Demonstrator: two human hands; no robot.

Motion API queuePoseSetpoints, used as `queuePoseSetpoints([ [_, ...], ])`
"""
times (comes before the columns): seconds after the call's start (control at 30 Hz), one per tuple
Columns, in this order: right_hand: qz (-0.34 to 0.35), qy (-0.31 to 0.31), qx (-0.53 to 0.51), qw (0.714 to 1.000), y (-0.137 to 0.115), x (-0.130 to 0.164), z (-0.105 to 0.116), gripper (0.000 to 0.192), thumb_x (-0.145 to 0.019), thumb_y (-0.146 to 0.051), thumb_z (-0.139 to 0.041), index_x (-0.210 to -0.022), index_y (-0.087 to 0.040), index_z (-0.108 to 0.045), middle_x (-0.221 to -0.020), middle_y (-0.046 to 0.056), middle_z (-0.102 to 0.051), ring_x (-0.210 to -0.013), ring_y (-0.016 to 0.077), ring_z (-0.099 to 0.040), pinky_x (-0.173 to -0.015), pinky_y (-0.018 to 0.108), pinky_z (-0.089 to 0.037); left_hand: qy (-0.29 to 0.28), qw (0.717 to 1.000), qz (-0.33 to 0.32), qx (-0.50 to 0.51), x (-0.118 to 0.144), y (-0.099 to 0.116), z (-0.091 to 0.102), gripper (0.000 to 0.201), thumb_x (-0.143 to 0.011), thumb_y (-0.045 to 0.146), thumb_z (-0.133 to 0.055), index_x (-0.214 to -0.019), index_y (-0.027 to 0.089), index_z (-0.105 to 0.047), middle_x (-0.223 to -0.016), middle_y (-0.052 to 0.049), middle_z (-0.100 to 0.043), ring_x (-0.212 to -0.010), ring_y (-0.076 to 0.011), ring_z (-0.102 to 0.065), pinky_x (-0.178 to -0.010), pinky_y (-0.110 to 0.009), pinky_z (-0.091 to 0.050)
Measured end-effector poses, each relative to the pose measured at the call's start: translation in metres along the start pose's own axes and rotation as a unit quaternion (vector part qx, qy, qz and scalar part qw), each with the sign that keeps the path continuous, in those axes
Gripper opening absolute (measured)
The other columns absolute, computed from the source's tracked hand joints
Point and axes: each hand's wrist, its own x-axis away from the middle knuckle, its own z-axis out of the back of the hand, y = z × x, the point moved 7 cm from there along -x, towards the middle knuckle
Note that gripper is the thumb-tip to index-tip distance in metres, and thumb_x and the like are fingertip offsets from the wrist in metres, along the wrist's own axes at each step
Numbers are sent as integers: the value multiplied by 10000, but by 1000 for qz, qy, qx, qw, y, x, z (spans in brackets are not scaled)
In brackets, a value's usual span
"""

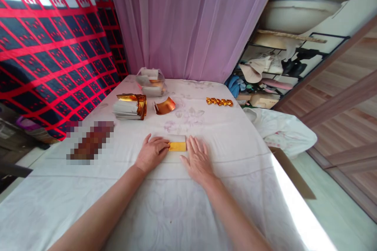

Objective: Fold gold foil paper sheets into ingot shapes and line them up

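A sheet of gold-faced paper [177,146], partly folded with a pale strip along its far side, lies flat on the cloth-covered table between my hands. My left hand [152,152] has its thumb and fingertips closed together at the paper's left end. Palm down, my right hand [199,160] rests at the right end, its fingers stretched out and its thumb apart on the cloth. Beyond the left hand stands a stack of gold-and-white paper sheets [129,107]. Near that stack is a curved loose gold sheet [165,106]. A row of folded gold pieces [219,102] sits farther right.
A clear plastic bag [150,82] with more paper stands at the table's far left. A blurred-out reddish item [90,141] lies on the left. Purple curtains [188,23] hang behind the table [176,211]. To the right are a shelf rack [277,51] and a white bag [285,129].
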Motion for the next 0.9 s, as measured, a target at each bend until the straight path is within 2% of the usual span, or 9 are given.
queuePoseSetpoints([
  [0.1, 101, -43, -27, 994, -22, 0, -9, 645, -979, -465, -367, -1527, -138, -274, -1599, 87, -211, -1483, 256, -172, -1201, 532, -118, -3, 1000, 0, 12, 3, 0, 0, 195, -910, 258, -552, -1015, 290, -714, -1156, -13, -725, -1171, -250, -589, -1121, -576, -206],
  [0.17, 119, -69, -36, 990, -26, 1, -15, 637, -977, -460, -383, -1526, -153, -280, -1598, 77, -216, -1478, 254, -188, -1201, 539, -121, -8, 1000, 6, 24, 5, -1, 0, 190, -920, 266, -555, -1025, 290, -711, -1167, -13, -720, -1177, -250, -585, -1119, -573, -210],
  [0.33, 117, -88, -32, 989, -16, 7, -21, 622, -955, -404, -446, -1513, -162, -313, -1595, 77, -221, -1475, 265, -198, -1196, 561, -131, -11, 999, 17, 35, 8, -3, 0, 176, -917, 260, -580, -1028, 305, -709, -1163, 7, -721, -1179, -253, -582, -1112, -561, -223],
  [0.5, 71, -66, -7, 995, -4, 13, -20, 653, -943, -413, -463, -1517, -149, -298, -1598, 74, -209, -1478, 265, -184, -1198, 559, -118, -9, 999, 16, 44, 7, -3, 1, 176, -912, 254, -582, -1023, 311, -707, -1144, 19, -725, -1157, -256, -590, -1104, -569, -244],
  [0.7, 63, -53, 9, 997, -4, 13, -18, 660, -950, -422, -445, -1523, -142, -277, -1608, 66, -187, -1485, 246, -154, -1208, 528, -104, -5, 999, 16, 48, 5, -4, 0, 178, -905, 246, -577, -1006, 302, -712, -1144, 1, -723, -1161, -264, -585, -1101, -585, -264],
  [0.9, 62, -42, 12, 997, -5, 12, -16, 649, -956, -437, -439, -1526, -173, -275, -1600, 63, -225, -1477, 245, -188, -1206, 523, -126, 12, 999, -2, 43, 5, -5, -3, 180, -903, 247, -573, -1004, 303, -710, -1130, -3, -728, -1142, -264, -600, -1087, -580, -299],
])
